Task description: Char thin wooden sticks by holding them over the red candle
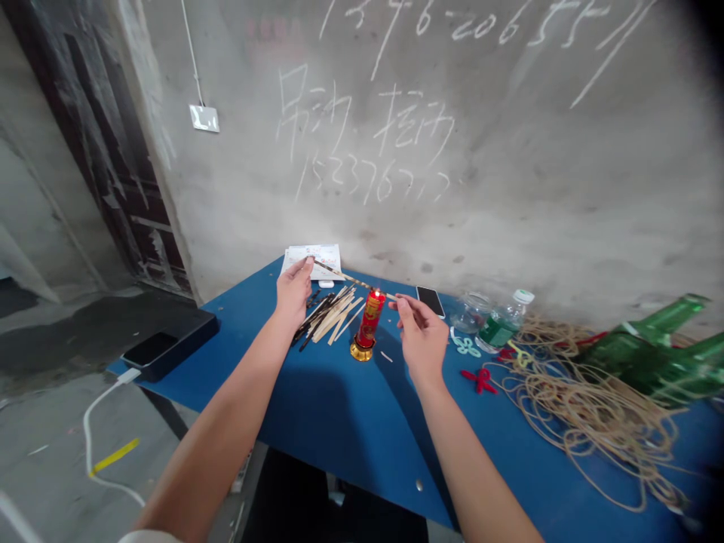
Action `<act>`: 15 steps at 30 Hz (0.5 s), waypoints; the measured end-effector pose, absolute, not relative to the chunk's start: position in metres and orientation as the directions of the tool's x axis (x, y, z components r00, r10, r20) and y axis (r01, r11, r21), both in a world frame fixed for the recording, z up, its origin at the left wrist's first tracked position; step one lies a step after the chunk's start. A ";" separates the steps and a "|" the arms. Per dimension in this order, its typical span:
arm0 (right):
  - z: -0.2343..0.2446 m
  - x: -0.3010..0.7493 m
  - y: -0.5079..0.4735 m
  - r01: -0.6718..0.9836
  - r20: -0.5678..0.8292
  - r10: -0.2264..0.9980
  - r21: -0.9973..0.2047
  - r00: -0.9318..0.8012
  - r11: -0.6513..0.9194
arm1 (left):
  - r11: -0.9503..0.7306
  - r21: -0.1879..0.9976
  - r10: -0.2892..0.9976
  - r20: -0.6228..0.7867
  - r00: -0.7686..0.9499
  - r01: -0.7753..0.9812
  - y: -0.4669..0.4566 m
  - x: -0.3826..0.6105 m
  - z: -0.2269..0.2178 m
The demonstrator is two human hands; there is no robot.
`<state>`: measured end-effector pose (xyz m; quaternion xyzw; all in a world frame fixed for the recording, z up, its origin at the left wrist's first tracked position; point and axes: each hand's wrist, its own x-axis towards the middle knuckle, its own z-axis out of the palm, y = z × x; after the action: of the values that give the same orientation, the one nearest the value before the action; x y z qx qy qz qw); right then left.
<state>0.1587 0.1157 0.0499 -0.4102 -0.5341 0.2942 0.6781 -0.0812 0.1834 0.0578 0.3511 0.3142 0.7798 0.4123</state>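
A thin wooden stick, darkened in patches on its left part, spans the gap between my two hands. My left hand pinches its dark left end. At the other end, my right hand grips the pale part between thumb and fingers. The stick's middle passes at the top of a lit red candle, which stands upright on a gold base. Whether the stick touches the flame I cannot tell. Behind and left of the candle lies a pile of flat sticks, some pale, some blackened.
On the blue table are papers, a phone, a glass jar, a bottle with a green label, a red twisted shape, tangled cord and green bottles. A black box sits at the left edge.
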 end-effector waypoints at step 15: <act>0.050 0.160 0.116 0.077 0.495 0.825 -0.866 0.273 0.494 | -0.450 0.790 0.868 0.275 -0.414 -0.418 0.183 -0.080 0.058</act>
<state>0.1598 0.1156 0.0505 -0.4205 -0.5362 0.2759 0.6779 -0.0803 0.1831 0.0577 0.3491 0.3223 0.7764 0.4139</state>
